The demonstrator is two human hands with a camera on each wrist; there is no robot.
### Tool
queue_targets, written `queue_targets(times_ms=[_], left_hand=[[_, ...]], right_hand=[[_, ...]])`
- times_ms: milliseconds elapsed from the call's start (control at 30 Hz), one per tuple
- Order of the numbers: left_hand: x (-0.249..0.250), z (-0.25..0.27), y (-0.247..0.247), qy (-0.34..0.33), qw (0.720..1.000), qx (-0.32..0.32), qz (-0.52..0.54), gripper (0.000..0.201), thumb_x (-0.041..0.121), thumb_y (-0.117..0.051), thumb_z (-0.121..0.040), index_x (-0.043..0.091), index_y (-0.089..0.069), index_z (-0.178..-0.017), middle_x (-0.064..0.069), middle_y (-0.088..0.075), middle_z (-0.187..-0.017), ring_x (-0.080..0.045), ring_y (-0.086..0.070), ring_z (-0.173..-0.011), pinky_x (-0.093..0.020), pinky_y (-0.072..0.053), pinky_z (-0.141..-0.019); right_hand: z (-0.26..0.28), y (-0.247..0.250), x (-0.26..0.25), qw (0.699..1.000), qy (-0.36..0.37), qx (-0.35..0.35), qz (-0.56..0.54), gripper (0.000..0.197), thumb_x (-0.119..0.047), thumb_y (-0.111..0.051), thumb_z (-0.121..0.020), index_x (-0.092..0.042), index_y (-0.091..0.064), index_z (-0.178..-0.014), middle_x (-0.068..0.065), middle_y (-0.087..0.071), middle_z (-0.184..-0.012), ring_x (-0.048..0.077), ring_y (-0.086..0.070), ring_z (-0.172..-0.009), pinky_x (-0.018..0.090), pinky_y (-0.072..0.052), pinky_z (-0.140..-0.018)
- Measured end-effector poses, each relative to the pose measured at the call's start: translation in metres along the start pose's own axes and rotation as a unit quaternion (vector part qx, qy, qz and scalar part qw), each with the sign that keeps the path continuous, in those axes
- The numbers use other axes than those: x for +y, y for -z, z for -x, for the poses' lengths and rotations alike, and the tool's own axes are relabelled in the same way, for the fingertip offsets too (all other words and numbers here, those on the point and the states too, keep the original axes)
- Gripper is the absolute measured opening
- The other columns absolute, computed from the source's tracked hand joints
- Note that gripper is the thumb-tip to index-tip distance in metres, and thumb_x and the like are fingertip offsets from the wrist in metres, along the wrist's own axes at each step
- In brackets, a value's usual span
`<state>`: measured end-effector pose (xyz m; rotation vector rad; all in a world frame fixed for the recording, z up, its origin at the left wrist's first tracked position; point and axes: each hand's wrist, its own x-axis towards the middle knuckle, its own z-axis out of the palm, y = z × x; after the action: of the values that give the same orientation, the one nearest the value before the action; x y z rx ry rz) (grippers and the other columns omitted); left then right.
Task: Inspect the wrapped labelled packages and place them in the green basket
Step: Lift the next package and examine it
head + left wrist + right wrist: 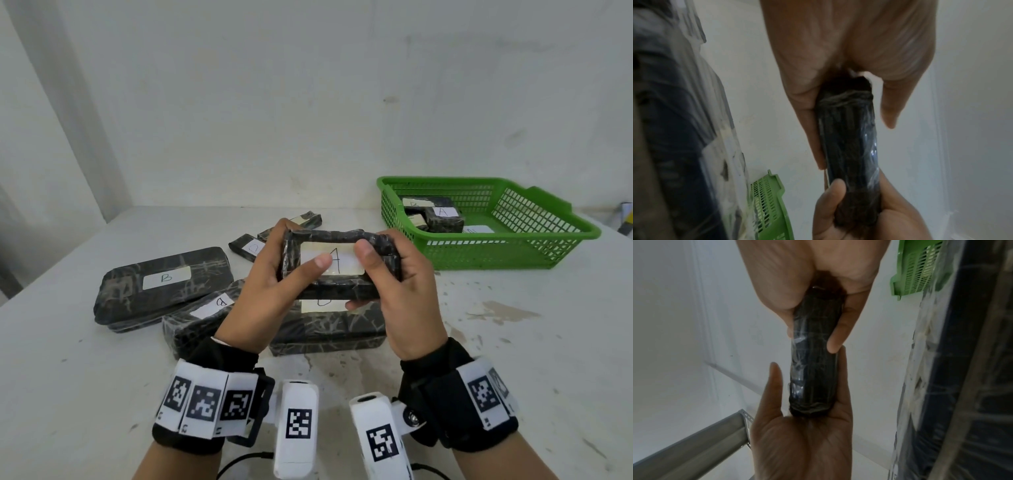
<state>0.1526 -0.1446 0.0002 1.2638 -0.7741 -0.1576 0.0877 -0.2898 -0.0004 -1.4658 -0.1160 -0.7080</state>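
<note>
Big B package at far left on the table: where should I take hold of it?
Take the B package across its short width, coming from above, thumb on the near long edge and fingers on the far one. It lies flat, label up, and its right end rests against a neighbouring package.

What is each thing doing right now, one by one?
Package A: lifted, label up, gripped by both hands.
Left hand: grips its left end.
Right hand: grips its right end.
Green basket: on the table, packages already inside.
Large package B: lying on the table, label up.
</note>
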Motion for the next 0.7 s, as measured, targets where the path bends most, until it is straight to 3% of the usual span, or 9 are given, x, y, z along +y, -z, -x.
queue_targets(times_ms=[133,233,333,400,467,533,600,700], left_hand=[[-0.0026,-0.0022,0.0019,0.008,1.000,0.001,-0.010,0.019,0.021,-0.063,-0.090,0.033,-0.059,-0.104,-0.004,-0.069,-0.113,-0.027,-0.065,-0.111,-0.044,-0.052,-0.096],[-0.0042,-0.0023,0.0031,0.005,1.000,0.008,0.004,0.020,0.017,-0.061,-0.088,0.021,-0.056,-0.108,-0.008,-0.070,-0.111,-0.028,-0.067,-0.108,-0.038,-0.055,-0.090],[-0.0014,-0.0008,0.0032,0.007,0.999,-0.005,0.038,0.019,0.017,-0.058,-0.089,0.016,-0.055,-0.109,-0.009,-0.069,-0.107,-0.024,-0.067,-0.103,-0.029,-0.055,-0.080],[0.0000,-0.0005,0.0035,0.017,0.999,-0.013,0.045,0.010,0.020,-0.053,-0.095,0.018,-0.056,-0.105,-0.014,-0.065,-0.108,-0.025,-0.065,-0.104,-0.027,-0.055,-0.077],[-0.0011,-0.0020,0.0046,0.016,1.000,0.000,0.024,0.012,0.022,-0.048,-0.102,0.026,-0.059,-0.099,-0.008,-0.066,-0.106,-0.022,-0.063,-0.104,-0.027,-0.053,-0.078],[-0.0042,-0.0034,0.0051,0.010,1.000,0.011,-0.006,0.018,0.027,-0.048,-0.101,0.035,-0.062,-0.094,0.000,-0.068,-0.105,-0.020,-0.063,-0.105,-0.033,-0.050,-0.086],[-0.0038,-0.0038,0.0049,0.006,1.000,0.015,-0.020,0.021,0.030,-0.047,-0.097,0.041,-0.063,-0.091,0.001,-0.067,-0.106,-0.021,-0.061,-0.107,-0.039,-0.047,-0.092],[-0.0001,-0.0023,0.0041,0.000,1.000,0.017,-0.016,0.021,0.029,-0.046,-0.096,0.038,-0.061,-0.083,0.000,-0.060,-0.094,-0.023,-0.053,-0.095,-0.038,-0.041,-0.081]], right_hand=[[-0.0026,0.0010,0.0008,0.999,-0.024,-0.012,-0.025,0.016,-0.029,-0.059,-0.086,-0.014,-0.058,-0.085,-0.018,-0.054,-0.061,0.006,-0.061,-0.057,0.029,-0.055,-0.043],[-0.0021,0.0010,0.0003,0.998,-0.034,-0.037,-0.039,0.014,-0.031,-0.056,-0.087,-0.017,-0.058,-0.086,-0.019,-0.057,-0.064,0.004,-0.063,-0.061,0.029,-0.056,-0.046],[-0.0032,0.0025,0.0039,0.999,-0.015,-0.022,-0.039,0.013,-0.026,-0.057,-0.090,-0.016,-0.059,-0.083,-0.013,-0.046,-0.062,0.006,-0.055,-0.057,0.030,-0.056,-0.046],[-0.0039,0.0023,0.0056,0.999,-0.019,-0.016,-0.046,0.012,-0.026,-0.058,-0.090,-0.020,-0.062,-0.080,-0.009,-0.042,-0.063,0.009,-0.053,-0.057,0.029,-0.056,-0.046],[-0.0040,0.0020,0.0062,0.998,-0.031,-0.024,-0.051,0.012,-0.028,-0.058,-0.089,-0.020,-0.062,-0.081,-0.012,-0.046,-0.063,0.009,-0.057,-0.059,0.029,-0.056,-0.046],[-0.0038,0.0015,0.0056,0.997,-0.049,-0.035,-0.058,0.015,-0.031,-0.056,-0.089,-0.017,-0.060,-0.087,-0.016,-0.056,-0.067,0.008,-0.063,-0.064,0.028,-0.056,-0.047],[-0.0046,0.0013,0.0071,0.995,-0.059,-0.036,-0.066,0.023,-0.035,-0.054,-0.090,-0.013,-0.061,-0.092,-0.009,-0.063,-0.077,0.014,-0.067,-0.071,0.029,-0.057,-0.048],[-0.0051,0.0018,0.0081,0.998,-0.041,-0.011,-0.053,0.024,-0.035,-0.055,-0.091,-0.012,-0.061,-0.083,0.000,-0.044,-0.070,0.028,-0.054,-0.065,0.032,-0.057,-0.049]])
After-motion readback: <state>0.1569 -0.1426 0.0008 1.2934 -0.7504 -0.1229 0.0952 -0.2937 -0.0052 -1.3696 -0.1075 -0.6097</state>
